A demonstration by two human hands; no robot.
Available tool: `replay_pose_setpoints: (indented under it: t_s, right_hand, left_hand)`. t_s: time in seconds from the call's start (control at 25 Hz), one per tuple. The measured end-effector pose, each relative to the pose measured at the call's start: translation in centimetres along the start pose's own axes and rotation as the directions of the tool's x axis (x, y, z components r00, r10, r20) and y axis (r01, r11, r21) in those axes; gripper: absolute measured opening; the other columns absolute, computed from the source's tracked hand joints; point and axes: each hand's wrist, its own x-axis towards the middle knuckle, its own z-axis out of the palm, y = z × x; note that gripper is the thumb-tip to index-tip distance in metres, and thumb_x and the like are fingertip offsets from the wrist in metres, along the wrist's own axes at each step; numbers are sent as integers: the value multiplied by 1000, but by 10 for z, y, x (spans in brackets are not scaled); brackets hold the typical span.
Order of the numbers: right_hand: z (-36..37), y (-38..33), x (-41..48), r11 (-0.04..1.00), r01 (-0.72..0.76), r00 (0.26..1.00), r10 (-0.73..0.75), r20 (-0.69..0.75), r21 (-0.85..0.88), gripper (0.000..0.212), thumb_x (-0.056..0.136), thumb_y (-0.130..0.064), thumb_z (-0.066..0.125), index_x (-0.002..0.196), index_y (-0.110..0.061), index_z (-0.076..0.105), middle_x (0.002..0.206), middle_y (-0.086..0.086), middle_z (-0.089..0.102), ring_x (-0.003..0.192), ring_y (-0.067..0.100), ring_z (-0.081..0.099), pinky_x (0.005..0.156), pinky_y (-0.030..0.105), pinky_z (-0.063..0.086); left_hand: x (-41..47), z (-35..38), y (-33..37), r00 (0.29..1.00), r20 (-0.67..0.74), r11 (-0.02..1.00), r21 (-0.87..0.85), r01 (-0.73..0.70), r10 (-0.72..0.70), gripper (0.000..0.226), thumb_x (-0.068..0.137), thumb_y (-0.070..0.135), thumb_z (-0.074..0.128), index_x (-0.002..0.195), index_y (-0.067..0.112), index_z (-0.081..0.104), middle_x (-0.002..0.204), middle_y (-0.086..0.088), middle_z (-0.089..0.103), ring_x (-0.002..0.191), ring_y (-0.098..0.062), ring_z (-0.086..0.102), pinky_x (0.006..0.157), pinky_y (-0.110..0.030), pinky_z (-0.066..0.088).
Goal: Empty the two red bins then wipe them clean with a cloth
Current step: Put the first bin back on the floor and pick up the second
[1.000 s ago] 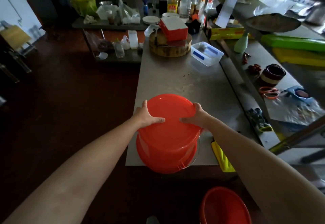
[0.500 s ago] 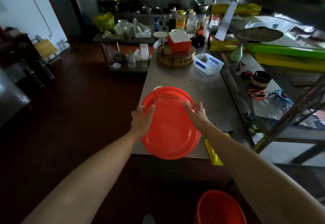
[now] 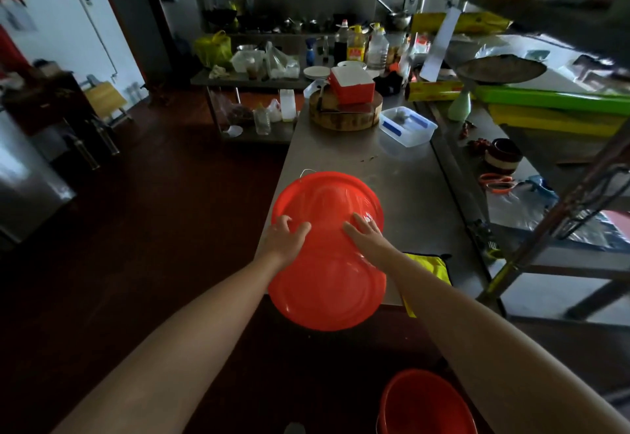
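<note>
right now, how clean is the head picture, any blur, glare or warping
Head view: dim overall, the floor nearly black; the held red bin looks motion-smeared, its outline doubled; daylight glares off the metal shelving at right; wide-angle warping slants its posts near the edge.

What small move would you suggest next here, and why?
Probably the right hand should reach for the yellow cloth beside its wrist; the left hand also rests on the tipped red bin and could steady it at the table edge.
</note>
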Motion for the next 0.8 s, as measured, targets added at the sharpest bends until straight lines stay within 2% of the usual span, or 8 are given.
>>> replay_pose_setpoints:
  t_s: [0.12,0.24,0.36,0.48,0.6,0.68,0.8]
  right_hand:
    - [7,6,4,986,-60,997,65,28,-159,80,91,-74,48,159,-45,14,170,6,-2,154,37,14,123,50,22]
    - [21,21,12,953,-74,995,91,42,-295,94,83,-81,53,157,-52,2,169,8,-13,152,45,13,121,54,28]
    - [33,43,20,945,-42,990,84,115,-325,100,86,-66,66,155,-55,-6,166,5,-26,149,46,22,114,52,41]
    - [34,50,26,945,8,997,18,78,-328,96,87,-61,69,157,-52,4,169,3,-12,147,40,32,108,50,46]
    - [23,38,38,900,54,994,-89,-60,-433,88,86,-60,69,158,-42,22,167,5,16,145,34,34,107,50,46]
    - [13,24,50,867,66,981,-146,-125,-494,91,86,-57,71,159,-38,20,167,4,14,148,33,27,107,53,45]
    - [3,2,68,828,103,979,-181,-89,-551,105,83,-54,75,160,-42,4,170,2,-1,154,33,13,112,60,38]
  left_hand:
    - [-1,15,-4,1000,23,989,143,-23,20,74,86,70,52,141,24,36,146,-15,37,131,-34,45,109,-47,39]
    - [2,30,-14,990,137,938,341,-59,12,86,83,80,44,153,43,11,162,-14,12,145,-38,25,116,-50,30]
    - [10,45,-32,979,203,887,457,-70,-27,90,86,77,46,152,52,-10,164,-17,-8,148,-45,13,119,-53,23]
    - [16,45,-41,985,172,880,465,-101,22,90,86,76,47,152,52,-10,164,-18,-6,147,-46,13,118,-55,25]
    - [30,32,-39,968,137,777,577,-252,212,97,80,84,43,155,44,-3,164,-14,-5,150,-39,4,119,-55,21]
    - [40,24,-34,941,116,727,607,-319,317,98,80,82,46,155,41,-3,164,-12,-12,151,-37,-8,121,-55,14]
    - [55,15,-23,914,125,673,640,-372,386,97,83,77,49,155,42,-7,162,-9,-23,149,-35,-20,120,-56,3]
